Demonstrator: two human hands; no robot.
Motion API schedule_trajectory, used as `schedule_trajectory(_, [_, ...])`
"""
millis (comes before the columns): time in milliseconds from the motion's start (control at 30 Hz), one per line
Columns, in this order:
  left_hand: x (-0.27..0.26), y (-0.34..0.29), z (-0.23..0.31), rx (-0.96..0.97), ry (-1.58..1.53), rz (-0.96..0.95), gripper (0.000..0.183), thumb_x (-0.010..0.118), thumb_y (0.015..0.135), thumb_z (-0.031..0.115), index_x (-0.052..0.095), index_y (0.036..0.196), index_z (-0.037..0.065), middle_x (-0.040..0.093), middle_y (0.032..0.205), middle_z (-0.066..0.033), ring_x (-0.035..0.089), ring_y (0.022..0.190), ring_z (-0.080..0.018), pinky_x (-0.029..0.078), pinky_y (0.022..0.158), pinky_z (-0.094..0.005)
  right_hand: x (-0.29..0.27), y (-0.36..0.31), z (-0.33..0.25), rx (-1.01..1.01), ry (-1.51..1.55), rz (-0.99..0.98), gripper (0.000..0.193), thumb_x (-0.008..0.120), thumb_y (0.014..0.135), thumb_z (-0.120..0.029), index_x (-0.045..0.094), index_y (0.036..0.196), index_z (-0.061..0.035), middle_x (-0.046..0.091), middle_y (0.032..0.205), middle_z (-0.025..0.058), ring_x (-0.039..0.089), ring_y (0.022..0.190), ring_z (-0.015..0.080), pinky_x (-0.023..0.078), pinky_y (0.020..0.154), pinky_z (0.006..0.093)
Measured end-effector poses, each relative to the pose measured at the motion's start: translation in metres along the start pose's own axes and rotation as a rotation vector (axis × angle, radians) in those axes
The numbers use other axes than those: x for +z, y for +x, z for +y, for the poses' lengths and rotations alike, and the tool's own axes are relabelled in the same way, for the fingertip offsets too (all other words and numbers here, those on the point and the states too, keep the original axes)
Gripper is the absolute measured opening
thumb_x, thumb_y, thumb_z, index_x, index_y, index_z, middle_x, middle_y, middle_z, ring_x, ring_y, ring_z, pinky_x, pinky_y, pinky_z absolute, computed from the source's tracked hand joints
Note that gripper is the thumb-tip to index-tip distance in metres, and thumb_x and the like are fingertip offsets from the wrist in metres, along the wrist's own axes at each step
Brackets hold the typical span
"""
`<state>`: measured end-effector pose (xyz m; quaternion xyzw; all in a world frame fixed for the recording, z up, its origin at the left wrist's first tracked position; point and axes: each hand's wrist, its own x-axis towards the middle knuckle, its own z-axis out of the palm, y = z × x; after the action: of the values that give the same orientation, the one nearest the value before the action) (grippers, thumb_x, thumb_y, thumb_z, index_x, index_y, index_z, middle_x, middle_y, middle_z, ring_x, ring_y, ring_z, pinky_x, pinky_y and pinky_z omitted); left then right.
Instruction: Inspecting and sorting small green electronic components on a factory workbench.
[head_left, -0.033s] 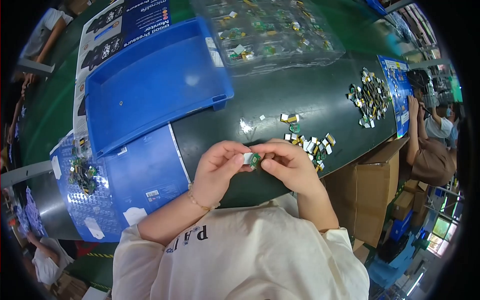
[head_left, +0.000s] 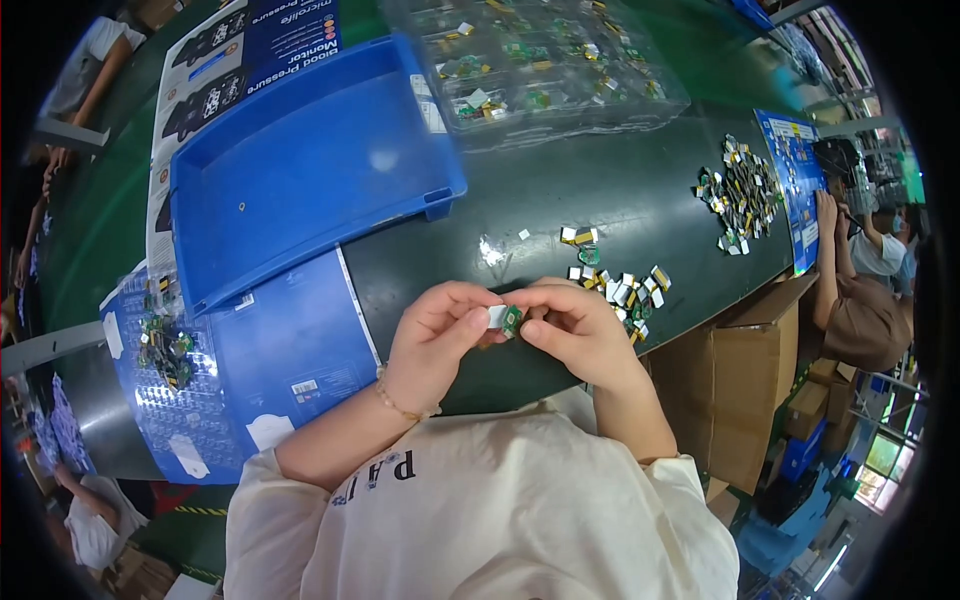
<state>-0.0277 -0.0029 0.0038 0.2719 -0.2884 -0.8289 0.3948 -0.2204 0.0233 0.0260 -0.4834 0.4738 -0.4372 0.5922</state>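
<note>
Over the near edge of the green table, my two hands meet at a small circuit board (head_left: 511,322) with a white square piece (head_left: 496,317) on its left side. My left hand (head_left: 440,330) is closed, pinching the white piece between thumb and index finger. From the other side, the bent thumb and fingers of my right hand (head_left: 575,330) close on the green board's edge. Just beyond the right hand lies a loose pile of similar boards (head_left: 630,295) with white squares and yellow strips. Another pair of these parts (head_left: 582,243) sits slightly farther off.
A blue tray (head_left: 320,215) stands at the far left on printed cardboard. Clear plastic trays (head_left: 560,70) holding boards are at the back. A larger board heap (head_left: 742,190) lies far right, near another person's hands (head_left: 828,215). An open cardboard box (head_left: 740,390) stands beside the table.
</note>
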Motion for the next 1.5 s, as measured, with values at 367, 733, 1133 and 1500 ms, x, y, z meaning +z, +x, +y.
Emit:
schedule_trajectory(367, [-0.005, -0.001, 0.001, 0.252, 0.715, -0.033, 0.013, 0.059, 0.089, 0.003, 0.062, 0.102, 0.002, 0.064, 0.094, -0.0029, 0.059, 0.085, -0.0076, 0.047, 0.075, -0.0215, -0.011, -0.004, -0.006, 0.199, -0.091, 0.042, 0.007, 0.072, 0.078, 0.0, 0.066, 0.082, -0.0013, 0.06, 0.076, -0.002, 0.051, 0.064, 0.004, 0.04, 0.058, 0.0185])
schedule_trajectory(733, [-0.002, 0.002, 0.0, -0.029, 0.259, -0.07, 0.016, 0.056, 0.091, 0.001, 0.057, 0.107, 0.0, 0.064, 0.095, -0.0066, 0.06, 0.085, -0.0111, 0.05, 0.073, -0.0242, 0.001, -0.011, 0.01, 0.127, 0.09, 0.169, 0.01, 0.072, 0.08, -0.005, 0.067, 0.087, 0.0016, 0.067, 0.076, 0.0013, 0.056, 0.063, 0.0039, 0.045, 0.059, 0.0193])
schedule_trajectory(1133, [0.001, 0.001, 0.003, 0.014, 0.414, -0.138, 0.014, 0.055, 0.092, 0.003, 0.063, 0.102, -0.001, 0.064, 0.101, -0.0092, 0.062, 0.082, -0.0142, 0.051, 0.074, -0.0245, -0.009, -0.008, 0.001, -0.101, -0.297, 0.024, 0.013, 0.075, 0.074, -0.005, 0.063, 0.079, -0.0015, 0.053, 0.093, 0.0032, 0.052, 0.08, 0.0094, 0.041, 0.065, 0.0224])
schedule_trajectory(1500, [-0.003, -0.001, 0.0, -0.26, 0.054, -0.058, 0.025, 0.052, 0.096, 0.015, 0.059, 0.114, -0.001, 0.065, 0.101, -0.0109, 0.067, 0.088, -0.02, 0.055, 0.076, -0.0282, 0.005, -0.007, 0.004, 0.005, 0.024, 0.106, 0.014, 0.069, 0.082, -0.01, 0.058, 0.082, -0.0022, 0.049, 0.088, 0.0008, 0.043, 0.072, 0.0059, 0.036, 0.063, 0.0208])
